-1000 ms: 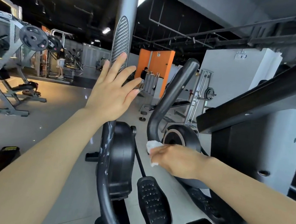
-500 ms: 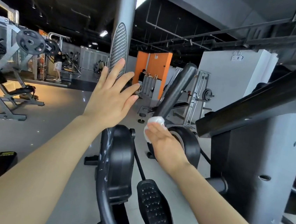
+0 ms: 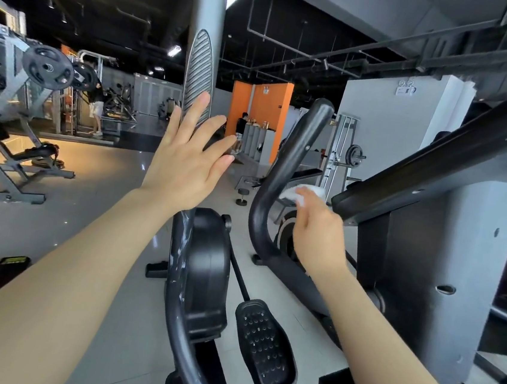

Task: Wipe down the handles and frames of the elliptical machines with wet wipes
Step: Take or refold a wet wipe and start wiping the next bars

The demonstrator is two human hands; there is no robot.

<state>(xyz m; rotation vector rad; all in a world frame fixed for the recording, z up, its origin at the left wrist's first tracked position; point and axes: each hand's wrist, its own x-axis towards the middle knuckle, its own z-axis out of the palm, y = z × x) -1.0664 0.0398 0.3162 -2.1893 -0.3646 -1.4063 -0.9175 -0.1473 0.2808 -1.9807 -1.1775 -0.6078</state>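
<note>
- The right hand [image 3: 320,230] pinches a white wet wipe [image 3: 300,193] between its fingertips and presses it against the curved black handle [image 3: 282,170] of the far elliptical, about midway up the bar; holding the wipe bunched at the fingertips probably lets it follow the tube's round surface.
- The left hand [image 3: 186,159] is released, fingers straight and spread, lifted flat against or just in front of the tall grey upright [image 3: 201,70] with the ribbed oval grip. It looks like a brace for balance, though I cannot tell whether the palm actually touches it.
- Below the hands sits the near elliptical's black flywheel housing [image 3: 206,274], with a studded pedal [image 3: 263,349] to its right.
- A grey machine frame [image 3: 437,273] fills the right side.
- The floor [image 3: 92,222] is glossy grey tile, lit warm on the far left.
- The room is a gym with a dark open ceiling, an orange wall [image 3: 267,112] at the back, weight machines [image 3: 21,98] on the left, and people standing far off.
</note>
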